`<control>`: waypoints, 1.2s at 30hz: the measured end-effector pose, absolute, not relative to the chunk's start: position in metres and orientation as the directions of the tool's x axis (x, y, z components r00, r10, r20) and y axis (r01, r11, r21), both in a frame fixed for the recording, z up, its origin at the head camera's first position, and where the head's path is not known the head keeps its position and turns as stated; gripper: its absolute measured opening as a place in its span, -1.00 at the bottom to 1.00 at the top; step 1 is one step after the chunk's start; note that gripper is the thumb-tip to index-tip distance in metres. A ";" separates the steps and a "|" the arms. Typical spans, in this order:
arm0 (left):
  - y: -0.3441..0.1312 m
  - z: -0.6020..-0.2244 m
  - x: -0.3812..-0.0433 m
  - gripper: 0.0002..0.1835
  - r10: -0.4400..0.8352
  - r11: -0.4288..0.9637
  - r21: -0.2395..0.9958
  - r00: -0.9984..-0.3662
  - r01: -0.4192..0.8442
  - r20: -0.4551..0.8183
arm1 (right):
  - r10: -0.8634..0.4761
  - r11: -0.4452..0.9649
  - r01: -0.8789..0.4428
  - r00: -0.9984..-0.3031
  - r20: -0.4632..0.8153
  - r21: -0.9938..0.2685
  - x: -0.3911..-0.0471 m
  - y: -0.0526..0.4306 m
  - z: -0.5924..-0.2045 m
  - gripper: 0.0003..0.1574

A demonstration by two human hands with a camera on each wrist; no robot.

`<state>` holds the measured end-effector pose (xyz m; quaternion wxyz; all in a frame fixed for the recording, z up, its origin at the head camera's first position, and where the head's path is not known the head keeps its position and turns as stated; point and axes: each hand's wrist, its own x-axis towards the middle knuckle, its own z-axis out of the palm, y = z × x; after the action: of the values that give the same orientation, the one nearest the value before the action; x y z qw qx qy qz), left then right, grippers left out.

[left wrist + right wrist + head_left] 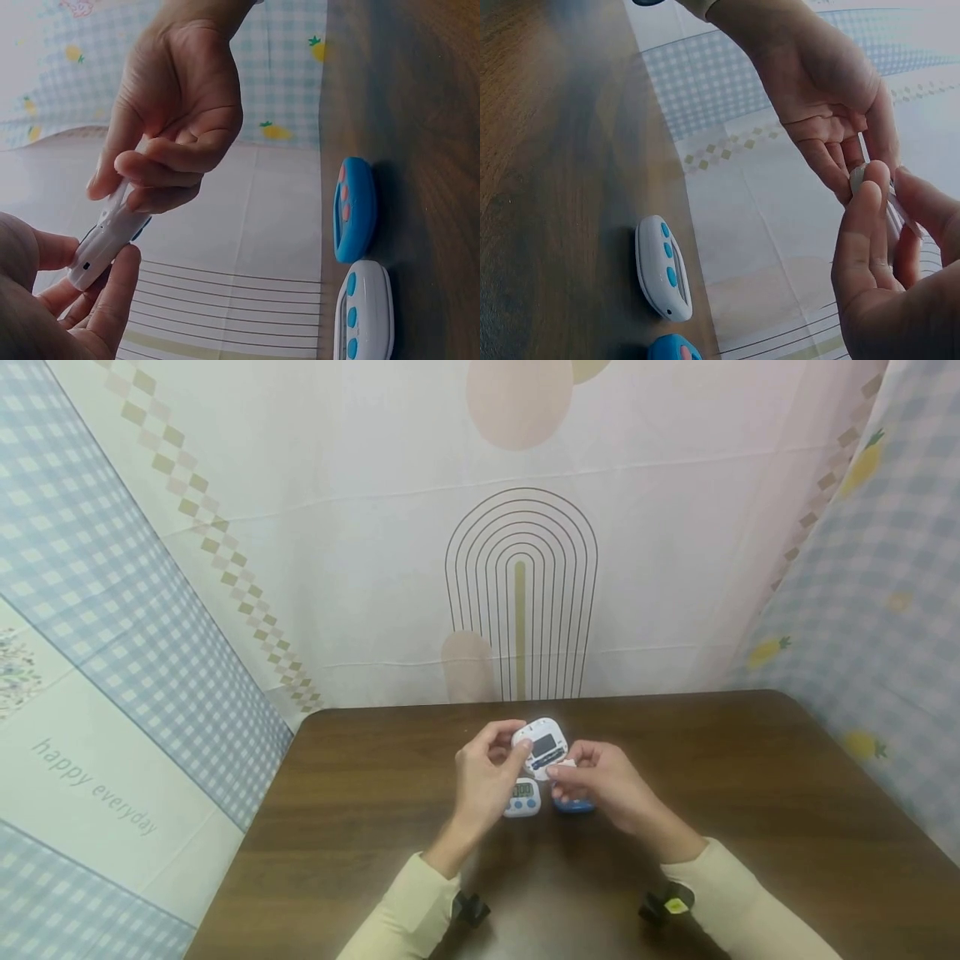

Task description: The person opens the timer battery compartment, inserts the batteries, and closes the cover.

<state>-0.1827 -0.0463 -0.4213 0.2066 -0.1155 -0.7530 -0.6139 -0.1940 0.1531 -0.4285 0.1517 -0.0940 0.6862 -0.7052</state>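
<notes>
My left hand point(480, 781) holds a white timer point(542, 728) above the table, thumb on its back and fingers behind it. The back faces me, with a dark rectangle in the middle and an uncovered battery slot point(548, 758) along the lower edge. My right hand point(615, 785) pinches a small thin white battery cover point(567, 764) between thumb and fingers, right at the timer's lower right edge. In the left wrist view, the held timer point(105, 244) appears edge-on between both hands, with blue buttons on its far side.
Beneath the hands, a white timer with blue buttons point(522, 799) lies on the brown wooden table point(360, 827), its display showing digits. Right of it lies a blue timer point(356, 210) with pink buttons, partly hidden by my right hand in the head view. Patterned cloths hang behind and at both sides.
</notes>
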 end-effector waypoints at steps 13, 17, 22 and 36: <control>-0.044 -0.419 -0.180 -0.77 -0.067 0.192 0.885 -0.894 0.425 0.444 | -0.307 -0.073 0.103 -0.949 -0.076 -0.992 -0.194 0.151 -0.429 -0.63; -0.044 -0.420 -0.181 -0.76 -0.061 0.199 0.889 -0.900 0.413 0.432 | -0.302 -0.081 0.098 -0.951 -0.069 -0.992 -0.193 0.150 -0.430 -0.59; -0.043 -0.422 -0.180 -0.76 -0.055 0.191 0.896 -0.907 0.401 0.418 | -0.297 -0.072 0.102 -0.952 -0.076 -0.992 -0.192 0.149 -0.430 -0.53; -0.042 -0.422 -0.179 -0.76 -0.040 0.184 0.894 -0.906 0.408 0.422 | -0.299 -0.017 0.119 -0.948 -0.108 -0.993 -0.192 0.148 -0.429 -0.45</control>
<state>-0.1785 -0.0418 -0.4215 0.1789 -0.1230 -0.7484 -0.6267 -0.1921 0.1478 -0.4286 0.1470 -0.0657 0.6854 -0.7102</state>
